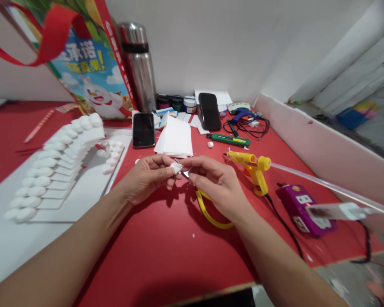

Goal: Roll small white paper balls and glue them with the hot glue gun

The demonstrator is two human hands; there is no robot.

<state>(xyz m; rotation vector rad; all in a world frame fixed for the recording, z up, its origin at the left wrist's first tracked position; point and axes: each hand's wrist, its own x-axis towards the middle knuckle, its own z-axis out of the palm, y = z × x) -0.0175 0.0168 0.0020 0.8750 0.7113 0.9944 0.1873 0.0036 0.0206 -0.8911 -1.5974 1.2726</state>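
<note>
My left hand [149, 175] pinches a small white lump [176, 167] between thumb and fingertips over the red table [166, 251]. My right hand [213, 181] is closed round yellow-handled scissors [208, 211], whose metal blades [184, 169] touch the white lump. The yellow handle loop hangs below my right palm. The two hands meet at the middle of the table.
A yellow glue gun [254, 168] stands right of my hands, with a purple power strip [302, 209] beyond it. White paper sheets [176, 138], a phone [143, 129], a green cutter [228, 139] and a steel flask [139, 64] lie behind. A white board with rows of white lumps [56, 164] sits at left.
</note>
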